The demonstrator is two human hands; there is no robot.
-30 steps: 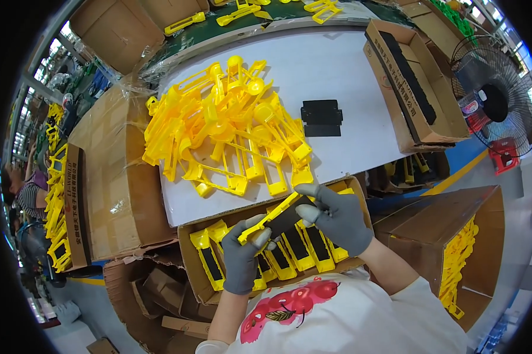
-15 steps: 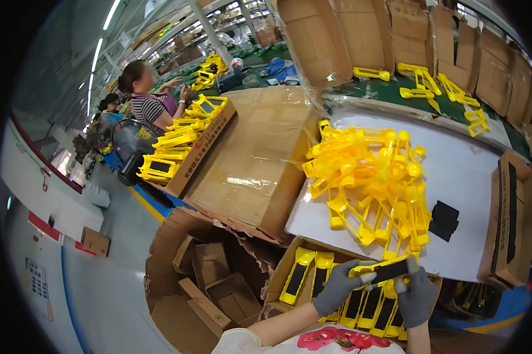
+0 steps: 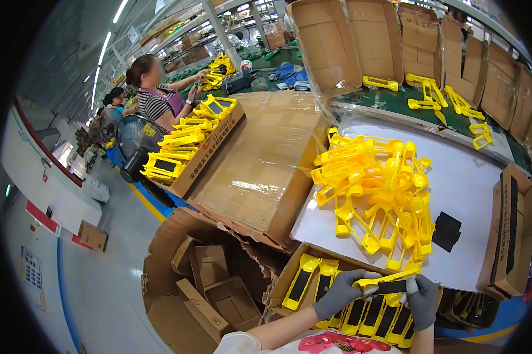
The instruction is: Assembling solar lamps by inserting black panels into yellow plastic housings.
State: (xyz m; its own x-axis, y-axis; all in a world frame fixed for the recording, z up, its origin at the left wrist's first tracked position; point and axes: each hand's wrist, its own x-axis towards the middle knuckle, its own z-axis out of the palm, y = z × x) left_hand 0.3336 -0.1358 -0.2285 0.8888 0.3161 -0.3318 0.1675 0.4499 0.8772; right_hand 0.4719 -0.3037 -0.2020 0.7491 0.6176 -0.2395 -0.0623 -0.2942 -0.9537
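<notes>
Over the near edge of the workbench, my hands in grey gloves hold a yellow plastic frame (image 3: 400, 275) with a black strip (image 3: 391, 287) along it. My left hand (image 3: 340, 294) is closed on the frame's left end, thumb on top. My right hand (image 3: 422, 300) pinches the right end, where strip and frame meet. Whether the strip is fully seated cannot be seen. Directly below, an open carton (image 3: 285, 272) holds several yellow frames with black strips (image 3: 302, 282) standing in rows. Beyond my hands lies a heap of bare yellow frames (image 3: 378, 183) on a white board (image 3: 455, 159).
Black pads (image 3: 446, 231) lie right of the heap, beside a narrow carton (image 3: 505, 236) with black strips. A large taped carton (image 3: 257, 159) stands left, with a tray of yellow frames (image 3: 186, 141) beyond it. A big bin (image 3: 160, 277) holds cardboard scraps. A co-worker (image 3: 157, 97) works far left.
The yellow frame has tipped in my hands, so its black strip now shows as a thinner band. My view has shifted slightly. The co-worker's arm now reaches further out.
</notes>
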